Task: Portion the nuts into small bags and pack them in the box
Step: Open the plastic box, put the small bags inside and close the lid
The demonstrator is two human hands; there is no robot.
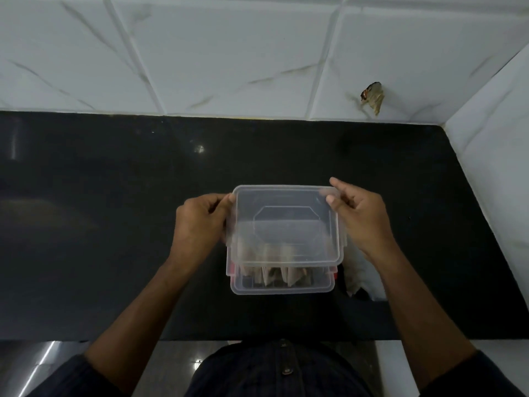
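A clear plastic lid (286,202) hovers over a clear plastic box (282,287) that stands on the black counter. My left hand (197,224) pinches the lid's left edge. My right hand (360,216) pinches its right edge near the far corner. The lid sits shifted toward the wall, so the box's near strip shows. Several small bags of nuts (274,275) stand upright inside the box, partly seen through the lid. A red part of the box shows at its left (232,272) and right corners.
The black counter (114,224) runs to a white tiled wall (229,53) at the back and a white side wall (492,167) on the right. A white bag or cloth (359,275) lies just right of the box. A hole (372,97) breaks the back tiles.
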